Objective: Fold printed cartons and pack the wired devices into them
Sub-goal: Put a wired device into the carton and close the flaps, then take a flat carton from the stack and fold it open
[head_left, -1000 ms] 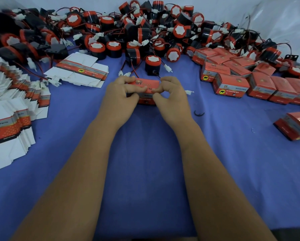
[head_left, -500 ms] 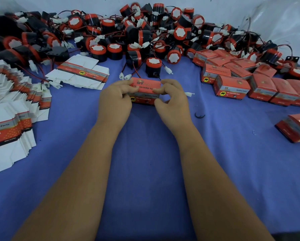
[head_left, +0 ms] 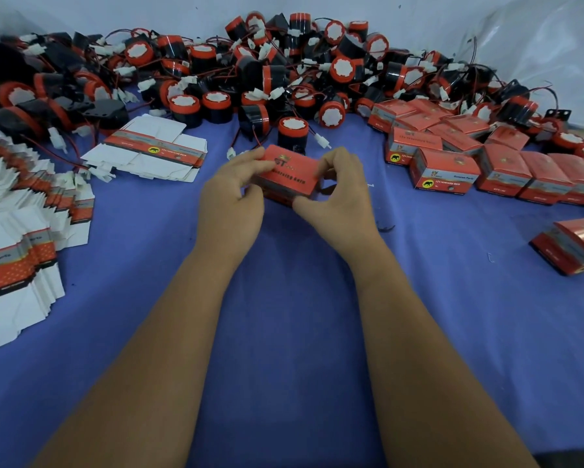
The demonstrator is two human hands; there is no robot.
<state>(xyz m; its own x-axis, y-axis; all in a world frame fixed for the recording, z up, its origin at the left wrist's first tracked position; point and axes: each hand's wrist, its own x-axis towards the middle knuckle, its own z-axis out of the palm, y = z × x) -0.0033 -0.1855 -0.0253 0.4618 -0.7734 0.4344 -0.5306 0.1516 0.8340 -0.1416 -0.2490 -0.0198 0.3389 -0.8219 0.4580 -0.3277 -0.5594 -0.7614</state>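
**Carton tipped up between both hands, printed face now showing**

Change from the earlier frames: the red carton (head_left: 289,175) sat lower and flatter between the hands a second ago, fingers laid over its top. Now it is raised and tilted, with its broad printed face turned toward the camera. The piles around it look unmoved.

Writing: carton face carries a dark logo at upper left, part hidden by fingers, and a line of dark letters too blurred to read surely. A finished carton (head_left: 444,173) to the right shows a yellow round badge with a dark animal figure and small print, not legible. Flat cartons (head_left: 155,153) at left bear the same yellow badge on a red band.

Hands: left hand (head_left: 231,201) grips the carton's left end, fingers curled over the top edge, thumb underneath. Right hand (head_left: 339,194) pinches the right end, fingers bent at the upper corner, thumb along the lower edge. Both closed on it.

Location: carton is held just above the blue cloth (head_left: 284,332), centre of the table, just in front of the heap of wired devices (head_left: 267,72). One device (head_left: 292,131) stands directly behind it. Fanned stack of flat blanks (head_left: 17,231) at far left.
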